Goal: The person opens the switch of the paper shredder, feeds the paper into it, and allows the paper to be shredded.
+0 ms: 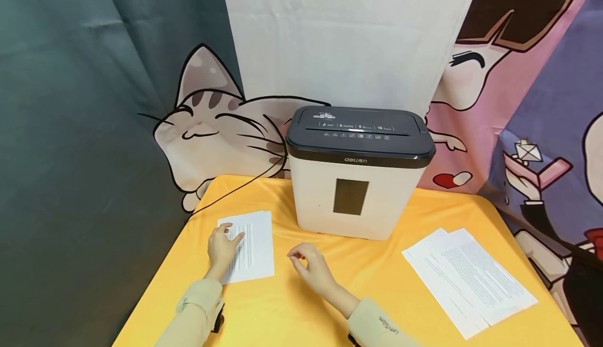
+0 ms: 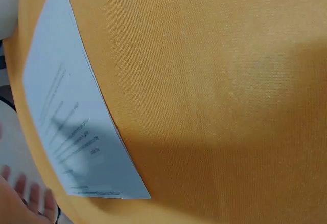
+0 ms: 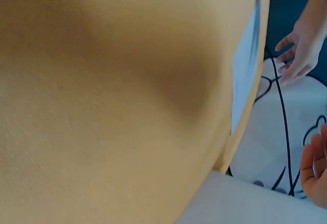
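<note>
My left hand (image 1: 221, 247) hovers over printed sheets of paper (image 1: 256, 247) on the left of the table, thumb and fingers apart with nothing between them. In the left wrist view, the spread fingers (image 2: 33, 198) show at the lower left corner beside the sheets (image 2: 71, 116). Right of those sheets, my right hand (image 1: 313, 268) is held over the yellow cloth, its fingers loosely bent and holding nothing. Its fingers (image 3: 314, 165) appear at the right wrist view's edge. Behind both hands stands a paper shredder (image 1: 306, 195) with a white body and dark top.
More printed sheets (image 1: 485, 273) lie overlapping on the right of the yellow tablecloth (image 1: 377, 289). A black cord (image 1: 235, 192) runs from behind the shredder to the table's left edge. A curtain with a cartoon cat (image 1: 202, 127) hangs behind the table.
</note>
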### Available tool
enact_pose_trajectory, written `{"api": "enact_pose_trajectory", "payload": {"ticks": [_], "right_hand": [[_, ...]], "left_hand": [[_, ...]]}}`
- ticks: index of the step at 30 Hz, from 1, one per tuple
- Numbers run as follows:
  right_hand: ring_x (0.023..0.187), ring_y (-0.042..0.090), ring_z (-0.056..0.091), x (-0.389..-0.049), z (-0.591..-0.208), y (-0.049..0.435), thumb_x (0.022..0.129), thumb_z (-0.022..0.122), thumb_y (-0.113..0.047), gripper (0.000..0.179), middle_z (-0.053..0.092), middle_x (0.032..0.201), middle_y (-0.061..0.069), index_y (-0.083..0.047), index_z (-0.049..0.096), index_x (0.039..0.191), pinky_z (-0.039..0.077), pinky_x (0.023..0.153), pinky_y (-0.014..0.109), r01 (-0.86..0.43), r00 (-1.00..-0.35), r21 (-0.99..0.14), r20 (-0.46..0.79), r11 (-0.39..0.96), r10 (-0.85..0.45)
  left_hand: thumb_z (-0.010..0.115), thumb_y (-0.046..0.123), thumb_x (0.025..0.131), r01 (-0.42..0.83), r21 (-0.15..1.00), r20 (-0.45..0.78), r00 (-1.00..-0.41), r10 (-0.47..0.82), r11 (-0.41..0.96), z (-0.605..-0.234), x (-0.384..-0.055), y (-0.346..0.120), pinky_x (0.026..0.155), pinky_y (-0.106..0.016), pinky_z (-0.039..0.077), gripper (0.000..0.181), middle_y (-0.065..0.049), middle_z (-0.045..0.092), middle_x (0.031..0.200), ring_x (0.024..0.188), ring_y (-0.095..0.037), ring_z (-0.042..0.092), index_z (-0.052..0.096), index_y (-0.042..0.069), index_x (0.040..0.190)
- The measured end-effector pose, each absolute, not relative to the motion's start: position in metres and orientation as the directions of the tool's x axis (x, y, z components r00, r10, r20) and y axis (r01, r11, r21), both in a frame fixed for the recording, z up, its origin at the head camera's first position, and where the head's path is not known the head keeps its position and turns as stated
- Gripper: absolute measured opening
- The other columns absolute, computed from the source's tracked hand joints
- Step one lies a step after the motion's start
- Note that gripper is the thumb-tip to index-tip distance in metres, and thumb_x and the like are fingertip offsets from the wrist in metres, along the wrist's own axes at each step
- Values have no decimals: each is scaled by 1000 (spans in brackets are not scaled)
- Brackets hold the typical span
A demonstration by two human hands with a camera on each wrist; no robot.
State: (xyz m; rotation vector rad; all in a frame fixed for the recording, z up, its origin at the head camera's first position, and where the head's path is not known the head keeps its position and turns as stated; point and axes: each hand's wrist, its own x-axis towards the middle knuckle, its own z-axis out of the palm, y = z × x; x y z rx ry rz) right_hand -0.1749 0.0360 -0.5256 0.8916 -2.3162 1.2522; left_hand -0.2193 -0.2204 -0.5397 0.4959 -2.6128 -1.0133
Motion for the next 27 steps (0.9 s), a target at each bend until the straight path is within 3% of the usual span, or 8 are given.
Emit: {"api": "enact_pose_trajectory", "payload": {"ticks": [4,9,20,27], "right_hand": [[77,11,57,-169,-531,34,86,65,-3,6,66,84,1,-9,65,88,50,70,23,-662,-749,-616,531,426,-396],[77,10,57,-166,-535,33,87,64,-3,6,65,84,0,-9,65,89,50,69,26,-631,-774,-645,485,431,-406],[78,9,56,-167,-535,34,87,64,-3,7,66,85,0,-10,65,90,50,68,27,-627,-777,-648,481,431,-407],[79,8,56,-166,-537,35,88,64,-5,6,66,86,-1,-11,65,90,51,69,27,-616,-786,-654,470,439,-402]], "left_hand": [[73,30,80,-364,599,-27,-899,-436,713,-540,-219,-223,90,-61,37,74,-33,41,130,117,-50,38,38,-3,137],[71,37,80,-475,517,-173,-873,-457,712,-539,-218,-225,91,-64,37,91,-38,33,130,117,-54,34,22,-11,140],[80,38,70,-546,379,-250,-838,-485,747,-544,-227,-225,84,-59,41,90,-36,38,116,108,-49,40,35,-17,125],[78,36,73,-542,367,-277,-840,-467,756,-541,-227,-224,87,-61,39,88,-38,35,115,108,-50,37,34,-21,124]]}}
